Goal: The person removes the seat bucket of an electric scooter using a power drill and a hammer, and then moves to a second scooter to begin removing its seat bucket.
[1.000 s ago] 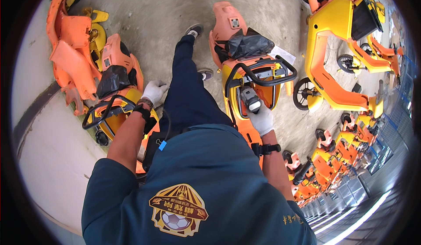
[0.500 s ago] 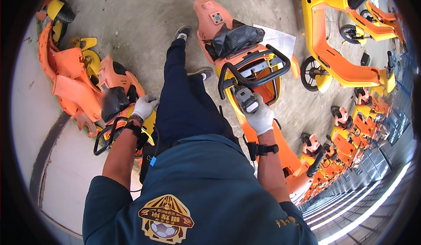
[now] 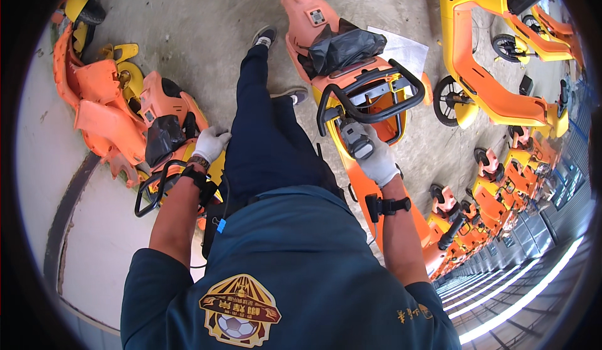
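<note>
Right hand (image 3: 379, 162), in a white fabric glove, is gripping a blocky grey power tool (image 3: 356, 141), fingers closing around it, partly hidden. Tool is hovering over the yellow rim of a hollow-bodied scooter (image 3: 360, 177), just beside its looped black tubular bar (image 3: 379, 113); contact cannot be told. Left hand (image 3: 212, 144), likewise gloved, is hanging near the dark trouser leg (image 3: 269, 130), fingers loosely curling; cannot tell whether it is holding anything. Crinkled black plastic (image 3: 348, 49) is covering part of the smooth orange shell. Rough grey concrete (image 3: 188, 18) is lying underneath.
</note>
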Demonstrator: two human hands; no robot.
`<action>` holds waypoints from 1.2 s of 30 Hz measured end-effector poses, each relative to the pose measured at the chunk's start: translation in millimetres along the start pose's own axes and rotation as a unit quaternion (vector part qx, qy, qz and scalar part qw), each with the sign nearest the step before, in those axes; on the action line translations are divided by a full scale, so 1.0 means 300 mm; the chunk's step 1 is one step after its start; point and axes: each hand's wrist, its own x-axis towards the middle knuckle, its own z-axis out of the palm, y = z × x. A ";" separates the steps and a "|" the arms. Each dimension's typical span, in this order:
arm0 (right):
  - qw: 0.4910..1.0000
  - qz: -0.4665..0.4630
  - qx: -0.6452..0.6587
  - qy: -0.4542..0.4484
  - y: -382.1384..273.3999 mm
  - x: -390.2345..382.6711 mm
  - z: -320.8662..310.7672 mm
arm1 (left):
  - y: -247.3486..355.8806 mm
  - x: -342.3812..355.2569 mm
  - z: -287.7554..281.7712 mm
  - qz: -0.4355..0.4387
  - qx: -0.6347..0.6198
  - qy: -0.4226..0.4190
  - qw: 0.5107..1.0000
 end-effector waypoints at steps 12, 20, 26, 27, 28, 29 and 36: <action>0.998 0.024 -0.053 -0.029 -0.055 -0.002 -0.034 | -0.056 0.027 0.022 -0.015 -0.050 0.003 0.999; 0.999 0.027 -0.016 0.006 -0.055 -0.047 -0.013 | 0.152 0.003 -0.009 0.086 0.053 0.034 0.994; 0.995 0.038 0.046 0.079 -0.010 -0.133 0.051 | 0.489 -0.011 0.122 0.320 0.241 -0.033 0.916; 0.993 0.039 0.069 0.086 -0.004 -0.147 0.066 | 0.507 0.006 0.163 0.362 0.244 -0.053 0.898; 0.990 0.042 0.093 0.094 -0.001 -0.163 0.081 | 0.547 0.010 0.201 0.366 0.259 -0.071 0.891; 0.986 0.059 0.118 0.105 0.000 -0.183 0.097 | 0.578 0.013 0.236 0.381 0.283 -0.080 0.877; 0.959 0.077 0.186 0.199 0.031 -0.293 0.233 | 0.736 0.037 0.374 0.427 0.400 -0.099 0.805</action>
